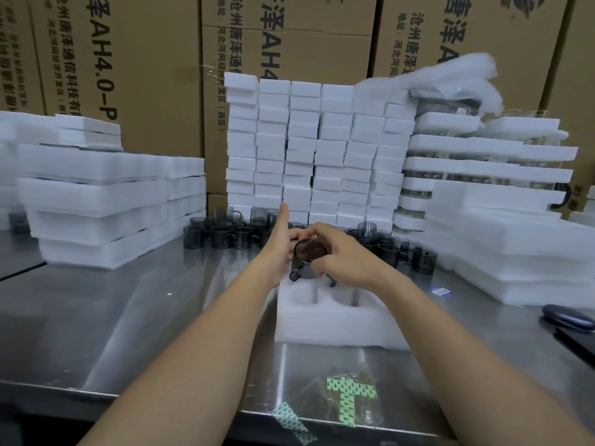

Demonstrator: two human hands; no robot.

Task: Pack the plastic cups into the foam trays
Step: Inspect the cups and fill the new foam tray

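Head view: the left hand [283,244], thumb raised, and the right hand [341,255] both grip one smoky plastic cup [309,251], tilted just above the foam tray [338,320]. Its handle may snag a pocket edge, jamming the cup or tearing foam. The cartons [128,75] behind read "AH4.0-P", beside Chinese print.
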